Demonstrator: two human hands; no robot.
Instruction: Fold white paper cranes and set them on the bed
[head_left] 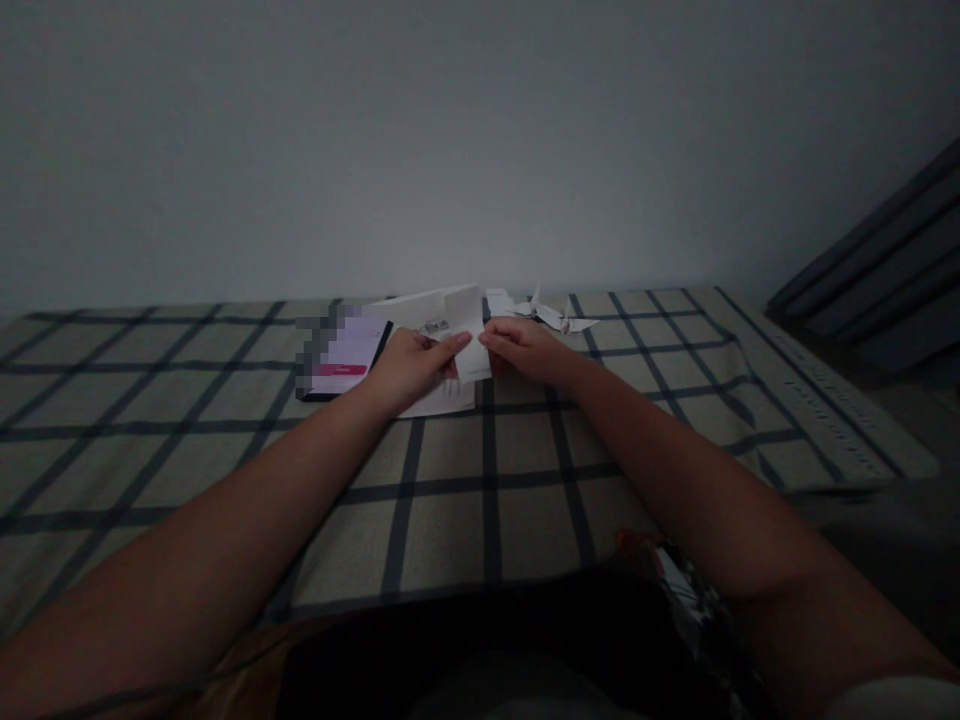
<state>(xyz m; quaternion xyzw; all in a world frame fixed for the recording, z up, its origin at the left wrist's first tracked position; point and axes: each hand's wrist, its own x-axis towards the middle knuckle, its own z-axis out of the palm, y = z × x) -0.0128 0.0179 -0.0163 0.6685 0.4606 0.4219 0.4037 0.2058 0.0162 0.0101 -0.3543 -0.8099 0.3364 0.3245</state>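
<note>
Between my two hands is a small white sheet of paper point(472, 362), raised above the table and partly covered by my fingers. My left hand point(420, 358) pinches its left side with the thumb on top. At the right edge, my right hand point(525, 346) grips the paper between thumb and bent fingers. Beneath and behind the hands lies a larger white paper point(442, 403) with some printing on it. Just beyond my right hand, folded paper cranes point(551, 316) rest on the cloth.
A purple-and-white booklet point(346, 345) with a pink band and dark edge lies left of my left hand. The table wears a checked cloth point(450, 510). A pale wall point(480, 150) rises behind it, and a dark curtain point(885, 260) hangs at the right.
</note>
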